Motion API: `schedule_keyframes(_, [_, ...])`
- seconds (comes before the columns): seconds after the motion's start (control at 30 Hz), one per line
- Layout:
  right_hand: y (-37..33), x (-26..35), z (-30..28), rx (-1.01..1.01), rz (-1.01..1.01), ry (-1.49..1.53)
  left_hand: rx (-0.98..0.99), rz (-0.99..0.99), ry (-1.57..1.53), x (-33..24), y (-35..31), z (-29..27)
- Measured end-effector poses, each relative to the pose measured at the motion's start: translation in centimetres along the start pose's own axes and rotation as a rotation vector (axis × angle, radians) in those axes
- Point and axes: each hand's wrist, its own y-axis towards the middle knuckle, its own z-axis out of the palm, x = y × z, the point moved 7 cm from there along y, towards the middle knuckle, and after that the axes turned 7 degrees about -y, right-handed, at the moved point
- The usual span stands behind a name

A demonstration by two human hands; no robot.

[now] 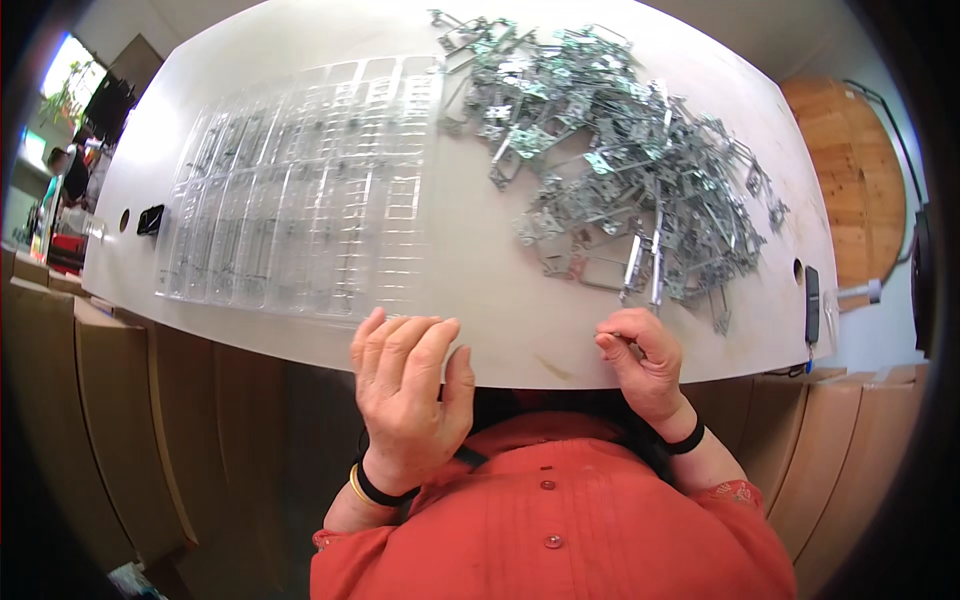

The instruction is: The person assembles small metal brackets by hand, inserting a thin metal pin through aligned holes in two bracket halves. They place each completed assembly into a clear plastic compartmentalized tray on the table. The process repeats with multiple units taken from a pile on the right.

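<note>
My left hand (408,395) is at the table's near edge, by the lower right corner of the clear plastic tray (437,200). Its fingers are slightly bent and the thumb stands apart, with nothing visible in the hand. My right hand (648,362) is closed in a pinch over the near edge; whatever lies between thumb and forefinger is too small to make out. Just beyond it spreads a heap of thin silvery metal brackets (610,160), some with long wire-like arms. Metal pieces also lie in the tray's long compartments, mostly toward its left side.
The pale table (500,345) curves round in front of me. A small black object (151,220) sits left of the tray, and a dark flat device (812,305) is at the right edge. Cardboard boxes (120,420) stand below on both sides.
</note>
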Motion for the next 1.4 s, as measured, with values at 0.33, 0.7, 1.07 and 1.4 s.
schedule_keyframes(0.33, [-2.3,-0.9,-3.3,-0.089,-0.056,-0.06,0.214,0.103,-0.11,-6.1,2.6,7.1])
schedule_keyframes(0.7, [-3.8,-5.2,-4.8,-0.049,0.182,0.382,0.47,-0.126,-0.109,-4.9,4.3,18.0])
schedule_keyframes(1.07, [-4.1,-5.0,-5.0,-0.067,0.076,0.372,0.602,-0.514,-0.417,-3.3,4.6,20.7])
schedule_keyframes(1.4, [-4.0,-4.5,-5.2,-0.057,0.084,0.354,0.638,-0.529,-0.496,-2.7,5.2,18.5])
